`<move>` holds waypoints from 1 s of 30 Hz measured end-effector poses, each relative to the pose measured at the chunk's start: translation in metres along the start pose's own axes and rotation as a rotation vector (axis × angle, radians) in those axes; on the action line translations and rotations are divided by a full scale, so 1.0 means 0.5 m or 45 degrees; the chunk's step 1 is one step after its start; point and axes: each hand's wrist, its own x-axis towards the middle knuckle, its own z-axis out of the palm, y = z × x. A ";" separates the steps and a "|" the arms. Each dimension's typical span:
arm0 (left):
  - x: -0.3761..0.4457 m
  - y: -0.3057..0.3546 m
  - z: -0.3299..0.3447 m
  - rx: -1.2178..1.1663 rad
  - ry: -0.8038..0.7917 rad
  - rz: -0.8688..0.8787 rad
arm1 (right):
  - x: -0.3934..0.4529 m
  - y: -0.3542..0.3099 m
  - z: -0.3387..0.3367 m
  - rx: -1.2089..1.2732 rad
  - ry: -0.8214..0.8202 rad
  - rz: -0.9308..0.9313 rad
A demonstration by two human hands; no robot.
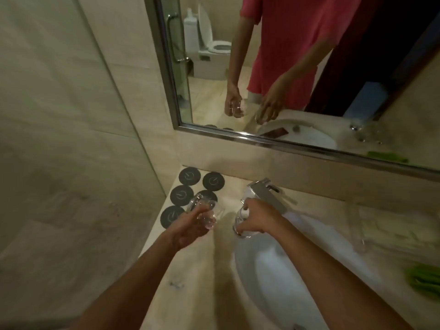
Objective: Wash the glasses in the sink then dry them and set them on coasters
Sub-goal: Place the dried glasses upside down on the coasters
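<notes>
My left hand (pixel 190 226) grips a clear glass (pixel 203 210), tilted, above the counter beside several round black coasters (pixel 182 195). My right hand (pixel 258 219) holds a second clear glass (pixel 241 222) from above at the left rim of the white sink (pixel 281 270), just in front of the chrome tap (pixel 266 191). The lower part of that glass is hidden by my fingers. One coaster (pixel 207 195) is partly covered by the left glass.
A beige stone counter (pixel 195 270) surrounds the sink. A green cloth (pixel 426 278) lies at the right edge, with a clear tray (pixel 371 225) behind it. A framed mirror (pixel 285 67) rises behind the tap. A glass shower wall (pixel 83 115) stands on the left.
</notes>
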 end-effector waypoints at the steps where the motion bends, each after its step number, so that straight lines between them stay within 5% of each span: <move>1: 0.018 0.020 -0.010 0.043 0.036 0.052 | 0.015 -0.012 0.002 0.006 0.020 -0.001; 5: 0.091 0.098 -0.028 0.219 0.167 0.295 | 0.074 -0.049 0.002 0.069 0.011 0.004; 11: 0.211 0.186 -0.097 0.869 0.521 0.574 | 0.167 -0.080 -0.010 0.076 0.037 0.009; 21: 0.325 0.211 -0.135 1.399 0.495 0.697 | 0.272 -0.102 -0.021 0.015 0.179 0.012; 30: 0.341 0.222 -0.138 1.453 0.484 0.650 | 0.298 -0.099 -0.020 -0.004 0.193 0.009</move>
